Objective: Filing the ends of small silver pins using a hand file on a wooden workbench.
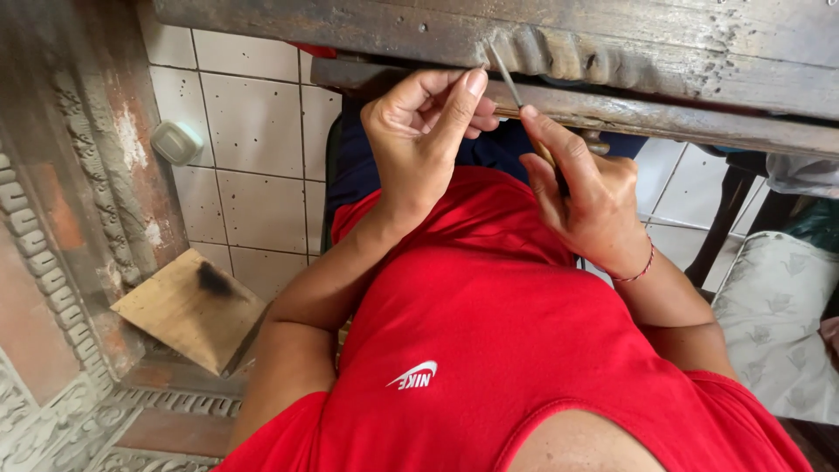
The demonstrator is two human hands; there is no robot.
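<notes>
A thin metal carving tool (507, 79) with a wooden handle points up at a carved groove in the weathered wooden beam (612, 52) across the top. My right hand (585, 197) is shut on the tool's handle, forefinger stretched along the shaft. My left hand (424, 131) sits just left of the blade, thumb raised beside it and fingers curled, touching the tool near the beam's lower edge. A red thread bracelet circles my right wrist. My red shirt fills the lower middle.
An ornately carved wooden panel (61, 262) stands at the left. A small wooden board (188, 310) with a dark smudge lies on the tiled floor (253, 131), near a pale plastic object (175, 142). A patterned cushion (778, 323) sits right.
</notes>
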